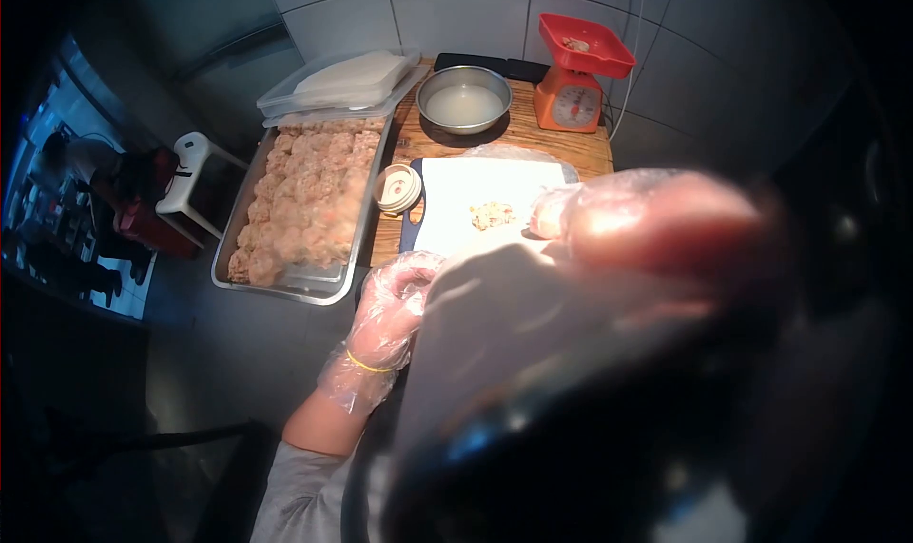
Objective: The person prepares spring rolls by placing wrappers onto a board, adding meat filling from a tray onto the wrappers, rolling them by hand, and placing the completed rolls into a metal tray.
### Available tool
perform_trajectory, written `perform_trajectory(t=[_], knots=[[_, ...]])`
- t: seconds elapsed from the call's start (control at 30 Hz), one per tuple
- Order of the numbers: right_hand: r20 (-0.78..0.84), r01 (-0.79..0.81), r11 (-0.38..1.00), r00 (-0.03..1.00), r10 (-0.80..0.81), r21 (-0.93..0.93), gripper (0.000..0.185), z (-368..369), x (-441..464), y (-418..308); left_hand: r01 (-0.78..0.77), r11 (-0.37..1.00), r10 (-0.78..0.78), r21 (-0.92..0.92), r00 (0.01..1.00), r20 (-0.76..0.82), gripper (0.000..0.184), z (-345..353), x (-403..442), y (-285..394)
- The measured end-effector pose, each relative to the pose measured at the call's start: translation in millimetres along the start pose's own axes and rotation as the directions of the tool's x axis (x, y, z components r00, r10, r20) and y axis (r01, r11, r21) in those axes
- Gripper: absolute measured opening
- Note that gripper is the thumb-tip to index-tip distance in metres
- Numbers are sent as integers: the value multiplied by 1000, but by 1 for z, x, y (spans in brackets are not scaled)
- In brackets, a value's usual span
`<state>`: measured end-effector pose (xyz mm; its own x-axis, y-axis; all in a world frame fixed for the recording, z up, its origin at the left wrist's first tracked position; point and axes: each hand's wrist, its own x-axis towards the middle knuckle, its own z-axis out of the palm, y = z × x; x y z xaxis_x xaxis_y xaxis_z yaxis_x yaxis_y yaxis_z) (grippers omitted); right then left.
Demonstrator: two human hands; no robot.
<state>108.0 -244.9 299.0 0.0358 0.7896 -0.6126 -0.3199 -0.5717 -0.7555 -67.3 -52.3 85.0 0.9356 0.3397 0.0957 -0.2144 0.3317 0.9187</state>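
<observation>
My left hand point(392, 300), in a clear plastic glove with a yellow band at the wrist, is beside the near left edge of a white cutting board point(447, 182) with blue trim. Its fingers curl inward, and their tips are hidden, so what they hold, if anything, cannot be seen. My right hand point(666, 229), also gloved, is very close to the camera and smeared by motion. A blurred grey sleeve covers the board's near side. On the board sits a small heap of chopped filling point(492, 216). Left of it are round beige rings or lids point(398, 189).
A metal tray point(328, 299) at left holds rows of pale meat balls. Behind it is a clear plastic container point(276, 98) with white sheets. A steel bowl point(425, 113) contains cloudy liquid. An orange scale point(571, 104) stands back right. Far left are a white stool point(193, 177) and another person point(90, 163).
</observation>
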Motion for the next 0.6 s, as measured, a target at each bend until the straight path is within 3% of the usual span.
perform_trajectory(t=[0.2,0.37,0.47,0.6], knots=[[-12,82,994,996,-83,-74,39,3,-3,7,20,999,-22,-30,997,-68,13,4,-2,1],[-32,279,927,955,-296,-250,49,2,-7,19,25,999,-27,-34,999,-37,14,0,1,2],[0,480,760,846,-534,-439,56,2,-13,33,-1,999,3,37,999,-32,12,0,3,5],[63,646,375,549,-833,-664,66,2,-4,47,-48,973,51,225,999,-5,11,-12,12,-3]])
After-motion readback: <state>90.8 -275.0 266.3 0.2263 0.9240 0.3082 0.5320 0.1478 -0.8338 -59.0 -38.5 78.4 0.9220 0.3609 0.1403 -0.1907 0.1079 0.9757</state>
